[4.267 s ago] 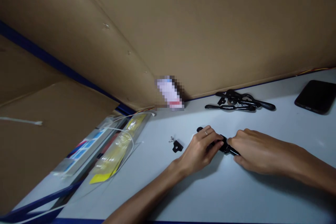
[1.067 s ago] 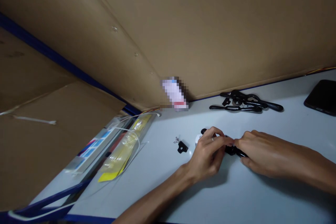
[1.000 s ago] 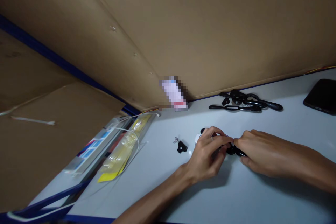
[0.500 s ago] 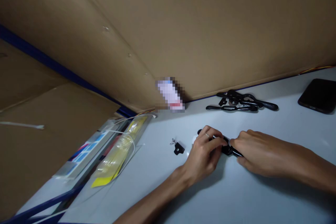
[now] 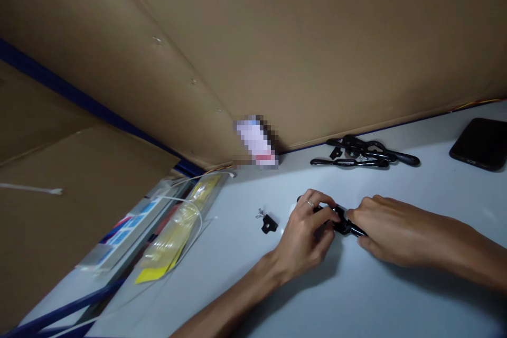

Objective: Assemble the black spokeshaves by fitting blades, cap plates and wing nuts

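Observation:
A black spokeshave lies between my two hands, just above or on the white table. My left hand, with a ring on one finger, bends its fingers over the spokeshave's middle and left end; its fingertips touch near the centre, and whatever small part they may pinch is hidden. My right hand is closed round the other handle. Left of my left hand lie a small black plate with a notch and a hole, and small silver screws.
More black spokeshaves are piled with small parts near the cardboard wall. A black phone lies at far right. Leaning on the wall is a blurred-out item. Left are a clear plastic package with yellow and a white cable.
Both hands stay on the spokeshave. The left fingers have shifted very slightly at its middle, and the view has moved a little.

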`<action>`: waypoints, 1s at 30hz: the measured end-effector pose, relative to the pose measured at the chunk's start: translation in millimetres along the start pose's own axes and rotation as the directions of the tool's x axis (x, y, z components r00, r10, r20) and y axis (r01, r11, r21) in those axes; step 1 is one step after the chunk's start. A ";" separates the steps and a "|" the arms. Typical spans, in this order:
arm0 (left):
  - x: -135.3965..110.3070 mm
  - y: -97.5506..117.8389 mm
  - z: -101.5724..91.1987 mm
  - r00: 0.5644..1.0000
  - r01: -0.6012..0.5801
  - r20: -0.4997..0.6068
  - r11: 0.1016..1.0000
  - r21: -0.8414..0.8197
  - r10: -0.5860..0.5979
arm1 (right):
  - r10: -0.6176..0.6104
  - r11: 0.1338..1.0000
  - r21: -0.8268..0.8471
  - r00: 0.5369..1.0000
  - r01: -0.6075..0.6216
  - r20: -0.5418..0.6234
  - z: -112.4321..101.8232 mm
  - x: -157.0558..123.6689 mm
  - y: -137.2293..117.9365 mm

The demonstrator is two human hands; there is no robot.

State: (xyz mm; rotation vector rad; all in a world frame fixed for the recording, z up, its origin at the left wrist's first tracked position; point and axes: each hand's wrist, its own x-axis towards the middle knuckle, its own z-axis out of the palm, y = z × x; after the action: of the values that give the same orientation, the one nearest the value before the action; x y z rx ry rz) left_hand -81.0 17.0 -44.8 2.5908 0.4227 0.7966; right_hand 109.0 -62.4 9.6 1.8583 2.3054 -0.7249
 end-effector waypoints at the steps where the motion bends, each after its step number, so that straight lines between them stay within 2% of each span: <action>1: -0.1 0.7 -0.4 1.000 0.007 -0.004 1.000 0.008 -0.007 | -0.005 1.000 0.002 1.000 0.005 -0.003 0.0 0.0 0.2; 5: -0.8 0.5 0.8 0.991 0.131 -0.042 0.989 0.065 -0.129 | 0.000 1.000 0.009 1.000 0.000 -0.008 0.1 -0.9 0.3; 7: -0.9 -0.9 1.8 0.989 0.149 -0.031 0.987 0.055 -0.148 | 0.003 1.000 0.000 1.000 -0.003 -0.007 -0.9 -1.7 -0.6; 14: -0.5 0.2 2.2 1.000 -0.020 0.005 0.998 -0.051 0.020 | -0.007 1.000 -0.011 1.000 0.007 0.005 -5.0 -2.6 -2.6; 19: -1.6 1.0 2.6 0.996 0.088 -0.032 0.996 0.013 -0.087 | 0.000 1.000 0.006 1.000 0.000 -0.003 -0.7 -0.9 -0.1; 24: -1.3 1.3 2.3 1.000 0.008 -0.017 1.000 0.010 -0.008 | -0.002 1.000 0.023 1.000 0.002 -0.010 3.5 -0.4 2.0; 27: -1.6 1.6 2.9 0.994 0.095 -0.065 0.994 0.053 -0.091 | -0.007 1.000 0.023 1.000 0.007 -0.024 2.6 -0.7 1.6; 30: -2.0 0.4 2.7 0.987 0.157 -0.047 0.986 0.059 -0.154 | 0.007 1.000 0.003 1.000 -0.007 -0.002 -0.7 -1.1 -0.5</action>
State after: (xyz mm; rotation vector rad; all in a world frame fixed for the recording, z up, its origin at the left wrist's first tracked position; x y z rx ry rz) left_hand -81.0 15.1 -47.6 2.5636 0.6636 0.7970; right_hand 108.9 -63.1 10.7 1.8688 2.2991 -0.7259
